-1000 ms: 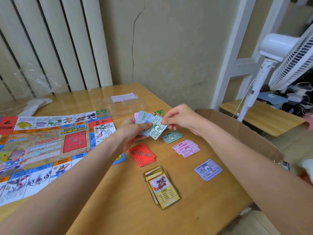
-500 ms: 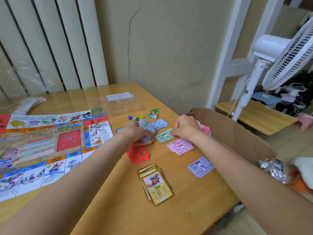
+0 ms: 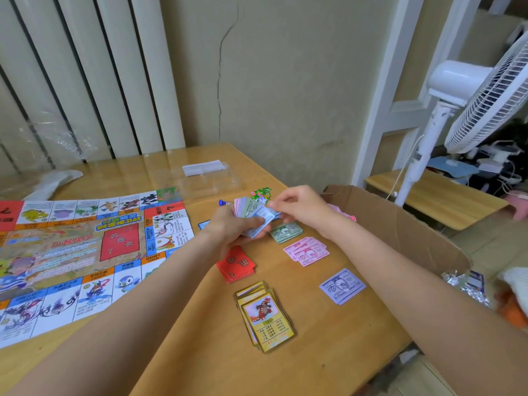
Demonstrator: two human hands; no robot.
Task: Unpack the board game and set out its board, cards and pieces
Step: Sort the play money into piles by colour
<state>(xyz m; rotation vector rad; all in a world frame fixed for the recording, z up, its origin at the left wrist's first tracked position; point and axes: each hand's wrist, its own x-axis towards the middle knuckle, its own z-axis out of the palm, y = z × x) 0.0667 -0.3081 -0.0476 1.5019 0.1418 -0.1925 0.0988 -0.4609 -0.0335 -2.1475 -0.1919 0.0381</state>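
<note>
Purple notes (image 3: 342,286) read 5000; pink notes (image 3: 307,250) 100.

**Your bare arms and hands**

You wear no sleeves here; both your arms are bare all the way down. Your left hand (image 3: 234,227) and right hand (image 3: 300,208) have no gloves, rings, watch or bands that you can see.

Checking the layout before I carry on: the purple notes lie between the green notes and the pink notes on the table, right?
Not quite. In the head view the pink notes lie between the green notes and the purple notes; the purple ones lie nearest the person.
</note>
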